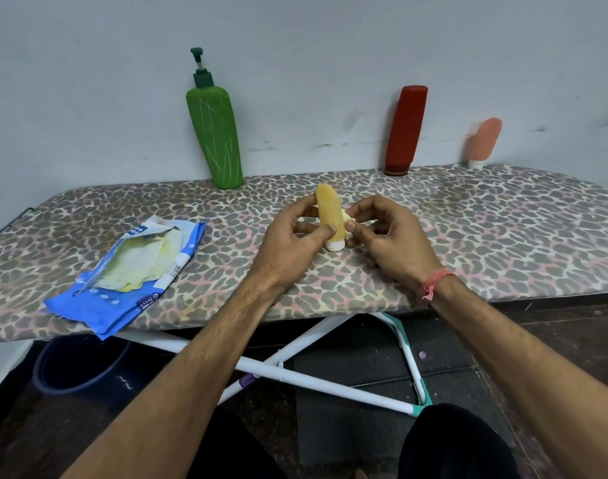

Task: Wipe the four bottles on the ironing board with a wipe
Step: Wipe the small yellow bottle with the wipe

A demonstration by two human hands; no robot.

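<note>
Two hands meet over the middle of the ironing board (468,236), and I see both busy with one small yellow bottle (330,216). My left hand (288,240) grips the bottle, thumb and fingers curled round its body, holding it nearly upright with the white cap (335,245) down, just above or touching the leopard-print cover; I cannot tell which. My right hand (388,233) pinches a pale wipe (347,221) against the bottle's right side. A pink thread band (433,285) circles the right wrist. Left of the hands, near the front edge, lies an opened blue wipe pack (123,274) with pale sheets showing. Along the far edge three bottles lean on the wall: a green pump bottle (216,133) at far left, a red bottle (404,129) cap-down to the right, and a small pink bottle (483,141) furthest right. Below the board a dark bucket (78,368) stands on the floor.
</note>
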